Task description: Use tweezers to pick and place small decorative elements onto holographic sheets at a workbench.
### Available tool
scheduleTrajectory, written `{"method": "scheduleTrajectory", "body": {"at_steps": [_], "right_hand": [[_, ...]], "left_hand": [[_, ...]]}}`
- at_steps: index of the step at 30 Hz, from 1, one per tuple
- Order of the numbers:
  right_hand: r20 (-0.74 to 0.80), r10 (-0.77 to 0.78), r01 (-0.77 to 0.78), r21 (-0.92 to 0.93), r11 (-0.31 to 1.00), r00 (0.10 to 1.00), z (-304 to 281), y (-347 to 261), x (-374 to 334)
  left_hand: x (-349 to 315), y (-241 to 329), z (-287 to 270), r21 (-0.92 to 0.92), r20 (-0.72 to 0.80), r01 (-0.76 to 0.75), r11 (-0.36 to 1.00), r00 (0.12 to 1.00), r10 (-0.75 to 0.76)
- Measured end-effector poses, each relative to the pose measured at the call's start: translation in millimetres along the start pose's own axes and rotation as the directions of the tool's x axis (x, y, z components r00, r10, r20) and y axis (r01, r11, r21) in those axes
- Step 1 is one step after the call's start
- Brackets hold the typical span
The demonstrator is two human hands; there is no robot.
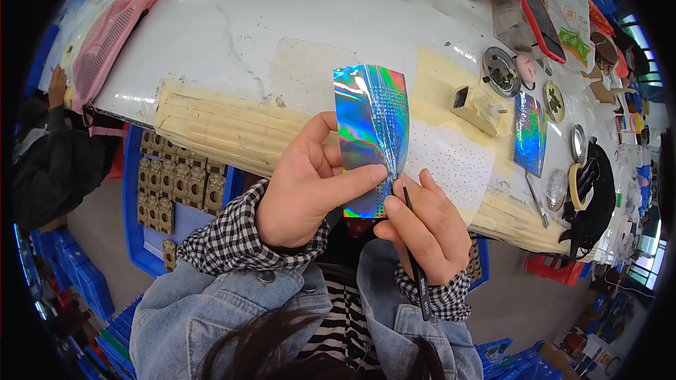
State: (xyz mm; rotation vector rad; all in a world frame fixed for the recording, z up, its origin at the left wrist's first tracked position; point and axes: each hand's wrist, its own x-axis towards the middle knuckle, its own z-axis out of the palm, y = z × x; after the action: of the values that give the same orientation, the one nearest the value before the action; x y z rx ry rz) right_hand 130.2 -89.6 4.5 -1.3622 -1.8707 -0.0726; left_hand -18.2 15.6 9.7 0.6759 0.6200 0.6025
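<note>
Fingers (pixel 399 216) of both hands are closed: a holographic sticker sheet (pixel 367 123) is pinched by the left hand (pixel 294 197), and black tweezers (pixel 418 267) are held in the right hand (pixel 440 232).

The sheet is raised over the front edge of the bench (pixel 197 39), its surface creased near the left thumb (pixel 355 184); whether its right edge is also gripped by the right fingertips (pixel 398 188) cannot be told. On the bench, a dotted white paper (pixel 458 162) and a second holographic sheet (pixel 529 134) are seen to the right. Below, camouflage-patterned cases (pixel 167 181) are carried in a blue tray (pixel 132 218).
</note>
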Motion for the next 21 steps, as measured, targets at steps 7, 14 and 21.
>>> {"method": "scheduleTrajectory", "body": {"at_steps": [7,14,21], "right_hand": [[0.015,0.066,-0.067,0.038,0.997,0.998,-1.7,-3.8,3.0],[0.027,0.092,-0.093,0.03,0.995,0.995,-3.0,-6.7,3.9],[-0.004,0.046,-0.046,0.034,0.998,0.999,2.5,-4.2,0.6]], "left_hand": [[-0.1,-1.2,0.5,0.017,-0.006,-0.02,1.0,1.0,0.02],[0.0,-2.5,0.8,0.029,-0.003,-0.035,0.999,0.999,0.036],[-1.0,-0.4,1.3,0.023,-0.003,-0.022,1.0,1.0,0.022]]}}
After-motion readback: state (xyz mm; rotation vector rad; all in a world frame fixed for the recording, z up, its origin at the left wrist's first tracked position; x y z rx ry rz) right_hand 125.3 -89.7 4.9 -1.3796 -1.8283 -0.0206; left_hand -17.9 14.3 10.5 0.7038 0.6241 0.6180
